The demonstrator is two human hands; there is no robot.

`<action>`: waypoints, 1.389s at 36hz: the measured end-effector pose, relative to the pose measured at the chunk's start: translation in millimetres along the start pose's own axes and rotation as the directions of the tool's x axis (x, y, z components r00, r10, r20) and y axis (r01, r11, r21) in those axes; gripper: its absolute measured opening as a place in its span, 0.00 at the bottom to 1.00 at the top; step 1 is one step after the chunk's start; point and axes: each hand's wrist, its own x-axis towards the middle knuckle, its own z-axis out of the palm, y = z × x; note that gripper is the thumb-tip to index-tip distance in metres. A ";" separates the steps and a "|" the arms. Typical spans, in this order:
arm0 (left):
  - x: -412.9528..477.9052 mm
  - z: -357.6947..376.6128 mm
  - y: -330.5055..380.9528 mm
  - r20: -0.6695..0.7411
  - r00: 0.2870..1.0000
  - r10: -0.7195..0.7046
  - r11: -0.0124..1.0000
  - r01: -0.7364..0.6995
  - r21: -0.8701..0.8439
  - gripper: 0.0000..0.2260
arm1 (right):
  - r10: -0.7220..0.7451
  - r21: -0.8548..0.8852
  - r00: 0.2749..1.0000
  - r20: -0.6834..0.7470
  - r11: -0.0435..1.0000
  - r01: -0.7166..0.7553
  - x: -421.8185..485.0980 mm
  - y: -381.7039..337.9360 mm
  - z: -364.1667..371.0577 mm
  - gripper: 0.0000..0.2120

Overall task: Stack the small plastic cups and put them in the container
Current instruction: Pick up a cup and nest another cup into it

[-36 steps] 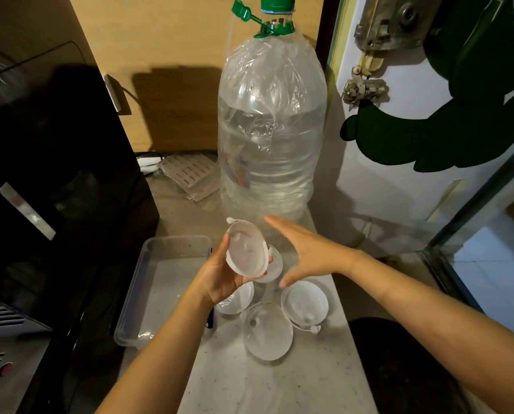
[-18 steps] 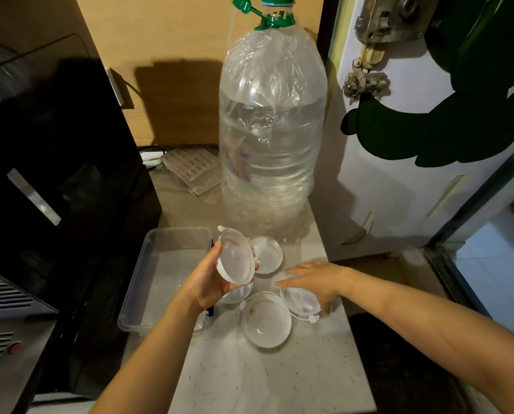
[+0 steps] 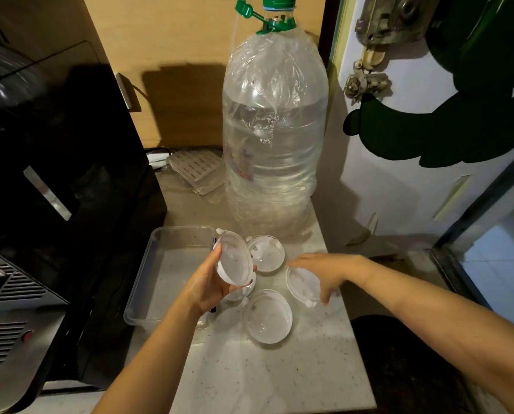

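My left hand point(image 3: 206, 286) holds a small clear plastic cup point(image 3: 234, 258) tilted on its side, above the counter beside the clear rectangular container point(image 3: 148, 270). My right hand point(image 3: 321, 268) grips another clear cup point(image 3: 302, 285) at the right, fingers over its rim, lifting it slightly. One cup point(image 3: 266, 253) stands near the bottle, another point(image 3: 267, 315) stands nearer me. A further cup point(image 3: 240, 291) is mostly hidden under the held one.
A large water bottle point(image 3: 275, 130) with a green cap stands at the back of the pale counter point(image 3: 279, 377). A black appliance point(image 3: 61, 162) fills the left side. A white door with green shapes point(image 3: 429, 121) is at the right; the counter's right edge drops off.
My right hand has come down from above the cups and taken hold of the right-hand cup. My left hand has kept its cup and shifted slightly left.
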 end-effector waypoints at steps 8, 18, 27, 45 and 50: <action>1.6 15.1 1.1 0.016 0.999 0.049 0.998 -0.050 0.031 0.42 | 0.052 0.473 0.957 -0.286 0.876 0.093 -36.0 -17.0 -54.3 0.51; -2.8 50.6 10.0 0.193 0.947 0.256 0.932 -0.295 0.211 0.46 | 0.075 0.746 0.927 -0.368 0.618 0.246 -51.6 -62.6 -67.7 0.41; -7.1 56.2 16.5 0.239 0.937 0.253 0.922 -0.309 0.233 0.52 | 0.068 0.750 0.949 -0.308 0.631 0.198 -48.0 -78.3 -68.8 0.41; -18.5 50.6 25.4 0.230 0.945 0.231 0.866 -0.308 0.395 0.50 | 0.033 0.744 0.974 -0.223 0.652 0.148 -50.4 -99.4 -70.8 0.38; -19.6 48.1 24.6 0.223 0.946 0.235 0.857 -0.310 0.412 0.51 | 0.047 0.776 0.975 -0.218 0.615 0.144 -45.3 -105.1 -68.4 0.37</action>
